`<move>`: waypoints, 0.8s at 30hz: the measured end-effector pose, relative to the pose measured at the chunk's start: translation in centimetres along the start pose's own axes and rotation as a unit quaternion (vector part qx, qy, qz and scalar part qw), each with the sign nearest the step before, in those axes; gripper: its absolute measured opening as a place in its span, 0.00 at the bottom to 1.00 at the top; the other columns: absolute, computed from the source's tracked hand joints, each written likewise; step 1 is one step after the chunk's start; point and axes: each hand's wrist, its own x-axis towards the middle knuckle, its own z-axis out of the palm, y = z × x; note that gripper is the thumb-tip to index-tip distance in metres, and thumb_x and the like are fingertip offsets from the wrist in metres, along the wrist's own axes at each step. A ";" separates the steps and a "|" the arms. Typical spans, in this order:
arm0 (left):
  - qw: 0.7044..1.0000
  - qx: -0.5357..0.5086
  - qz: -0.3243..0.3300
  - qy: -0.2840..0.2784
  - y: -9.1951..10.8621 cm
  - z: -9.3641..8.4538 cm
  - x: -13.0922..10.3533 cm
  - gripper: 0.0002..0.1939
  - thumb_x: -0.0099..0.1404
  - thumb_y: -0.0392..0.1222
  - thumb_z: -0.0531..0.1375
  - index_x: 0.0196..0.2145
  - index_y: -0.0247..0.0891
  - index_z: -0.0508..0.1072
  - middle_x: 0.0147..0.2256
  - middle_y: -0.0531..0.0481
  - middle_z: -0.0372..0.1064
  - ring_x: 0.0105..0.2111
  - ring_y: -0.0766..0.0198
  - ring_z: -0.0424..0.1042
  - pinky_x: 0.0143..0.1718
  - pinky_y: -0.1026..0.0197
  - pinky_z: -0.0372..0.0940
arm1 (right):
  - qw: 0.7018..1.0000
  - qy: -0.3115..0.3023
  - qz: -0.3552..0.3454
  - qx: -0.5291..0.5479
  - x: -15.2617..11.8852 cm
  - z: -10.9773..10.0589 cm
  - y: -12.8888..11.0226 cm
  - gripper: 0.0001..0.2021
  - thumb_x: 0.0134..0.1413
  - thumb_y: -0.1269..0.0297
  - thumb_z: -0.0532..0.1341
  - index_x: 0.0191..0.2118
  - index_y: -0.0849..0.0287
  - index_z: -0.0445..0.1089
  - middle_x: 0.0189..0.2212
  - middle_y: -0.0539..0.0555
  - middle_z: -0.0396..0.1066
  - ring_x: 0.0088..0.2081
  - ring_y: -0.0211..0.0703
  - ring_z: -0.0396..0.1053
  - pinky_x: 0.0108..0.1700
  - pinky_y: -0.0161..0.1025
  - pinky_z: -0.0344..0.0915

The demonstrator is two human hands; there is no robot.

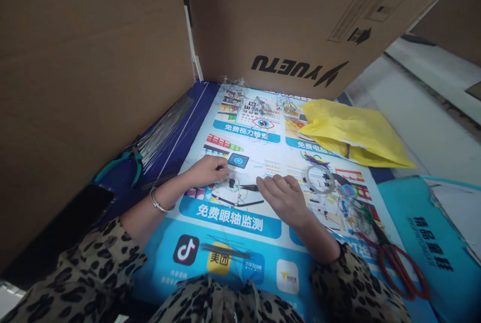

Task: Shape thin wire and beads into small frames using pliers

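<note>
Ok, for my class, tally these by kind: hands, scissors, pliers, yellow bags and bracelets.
Left hand and right hand: 2
Red-handled scissors: 1
Teal-handled pliers: 1
Yellow bag: 1
Silver bracelet: 1
Total: 6

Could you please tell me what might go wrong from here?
A sweep of the left hand might scatter the thin wires lying beside the pliers. The right sleeve might catch the red-handled scissors nearby. Tangled strands beside those scissors could snag if the scissors are lifted.
</note>
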 end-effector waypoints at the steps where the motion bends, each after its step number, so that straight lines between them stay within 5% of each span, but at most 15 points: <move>1: 1.000 -0.002 0.000 0.000 0.0 0.0 0.0 0.09 0.58 0.37 0.53 0.21 0.35 0.65 0.19 0.56 0.63 0.22 0.70 0.60 0.24 0.67 0.50 | 1.000 0.003 -0.003 -0.001 0.1 0.1 0.0 0.11 0.58 0.73 0.54 0.45 0.60 0.66 0.37 0.53 0.70 0.42 0.43 0.59 0.43 0.43 0.51; 24: 1.000 -0.027 -0.007 -0.005 0.0 0.0 -0.1 0.08 0.57 0.37 0.53 0.21 0.35 0.65 0.19 0.57 0.61 0.21 0.71 0.59 0.24 0.68 0.50 | 1.000 0.017 0.001 0.018 0.8 0.7 0.0 0.08 0.59 0.73 0.53 0.43 0.57 0.64 0.31 0.50 0.68 0.35 0.40 0.58 0.37 0.42 0.50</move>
